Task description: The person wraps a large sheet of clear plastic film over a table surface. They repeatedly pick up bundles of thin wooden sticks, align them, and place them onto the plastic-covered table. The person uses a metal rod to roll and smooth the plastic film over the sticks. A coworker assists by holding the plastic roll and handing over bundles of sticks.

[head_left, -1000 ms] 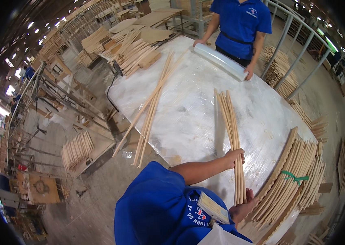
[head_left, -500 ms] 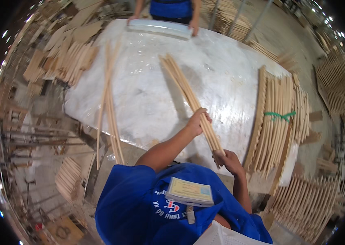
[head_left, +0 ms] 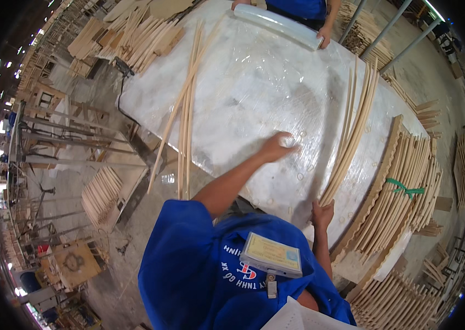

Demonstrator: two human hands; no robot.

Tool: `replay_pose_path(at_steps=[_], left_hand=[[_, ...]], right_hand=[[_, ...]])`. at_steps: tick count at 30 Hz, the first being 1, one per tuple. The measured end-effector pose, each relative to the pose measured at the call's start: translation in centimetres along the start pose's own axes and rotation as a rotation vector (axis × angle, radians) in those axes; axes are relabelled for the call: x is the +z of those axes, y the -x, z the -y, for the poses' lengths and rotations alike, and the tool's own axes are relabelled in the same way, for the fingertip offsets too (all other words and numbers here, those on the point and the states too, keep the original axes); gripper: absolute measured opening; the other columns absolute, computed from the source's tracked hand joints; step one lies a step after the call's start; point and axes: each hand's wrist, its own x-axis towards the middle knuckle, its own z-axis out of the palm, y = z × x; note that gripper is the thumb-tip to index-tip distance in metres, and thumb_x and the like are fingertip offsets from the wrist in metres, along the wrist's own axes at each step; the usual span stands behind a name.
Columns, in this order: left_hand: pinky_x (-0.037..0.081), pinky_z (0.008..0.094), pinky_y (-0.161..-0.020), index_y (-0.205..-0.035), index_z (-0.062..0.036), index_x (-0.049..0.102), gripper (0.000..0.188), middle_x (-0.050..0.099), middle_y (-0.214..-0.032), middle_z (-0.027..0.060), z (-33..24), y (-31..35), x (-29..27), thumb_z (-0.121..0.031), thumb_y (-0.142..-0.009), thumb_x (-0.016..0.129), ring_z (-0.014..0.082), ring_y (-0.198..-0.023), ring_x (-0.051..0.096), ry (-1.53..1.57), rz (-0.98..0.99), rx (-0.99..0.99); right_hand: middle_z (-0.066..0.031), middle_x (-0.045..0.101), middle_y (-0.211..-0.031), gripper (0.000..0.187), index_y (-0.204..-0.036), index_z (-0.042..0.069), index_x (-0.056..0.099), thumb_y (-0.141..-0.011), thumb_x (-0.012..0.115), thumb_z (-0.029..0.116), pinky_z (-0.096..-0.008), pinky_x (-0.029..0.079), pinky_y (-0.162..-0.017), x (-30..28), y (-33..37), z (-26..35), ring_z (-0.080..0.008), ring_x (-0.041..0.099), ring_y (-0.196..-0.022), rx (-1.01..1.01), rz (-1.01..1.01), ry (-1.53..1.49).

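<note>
Head view: a wide white table [head_left: 254,82], covered in clear plastic film, fills the middle of the picture. To its right, touching the table's edge, stands a big stack of curved wooden slats [head_left: 397,198] bound by a green strap [head_left: 404,188]. More loose wood lies piled at the table's far left corner [head_left: 133,38]. On the left part of the table lie long straight wooden strips [head_left: 186,110], their near ends sticking out past the table edge.

On the right part of the table lies a bundle of thin curved wooden rods [head_left: 350,129], running from the far side down to the near edge, just beside the strapped stack. The right hand [head_left: 322,213] is at the near end of this bundle, fingers pointing up and touching the rod tips; whether they close around the rods cannot be told. The left hand [head_left: 277,146] rests on the film well left of the bundle, fingers curled down onto the surface, holding nothing that shows.

At the far edge, another person's 2 hands grip a roll of clear film [head_left: 283,25] lying across the table. A flat card [head_left: 272,254] hangs on the wearer's blue shirt.
</note>
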Motion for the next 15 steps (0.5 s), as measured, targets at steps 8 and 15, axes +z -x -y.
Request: replay_pose_path(at_steps=[8, 15], left_hand=[[0.043, 0.0529, -0.114, -0.159, 0.0095, 0.023, 0.141, 0.045, -0.153, 0.0339, 12.3, 10.6, -28.5, -0.077, -0.064, 0.082, 0.0486, -0.142, 0.046, -0.913, -0.455, -0.722], [0.036, 0.051, -0.119, -0.148, 0.01, 0.043, 0.107, 0.05, -0.149, 0.0267, 10.1, 8.7, -24.6, -0.069, -0.082, 0.07, 0.0409, -0.139, 0.047, -0.904, -0.551, -0.421]], right_hand=[[-0.0259, 0.069, -0.099, 0.061, -0.118, -0.004, 0.054, -0.08, 0.078, 0.036, -0.0504, 0.058, -0.081, 1.2, -0.9, 3.0, -0.0436, 0.07, -0.092, 0.052, 0.009, 0.393], [-0.0259, 0.06, -0.124, 0.064, -0.119, -0.001, 0.058, -0.074, 0.078, 0.04, -0.0509, 0.054, -0.096, 0.6, -0.2, 3.9, -0.0417, 0.062, -0.114, 0.312, 0.001, 0.358]])
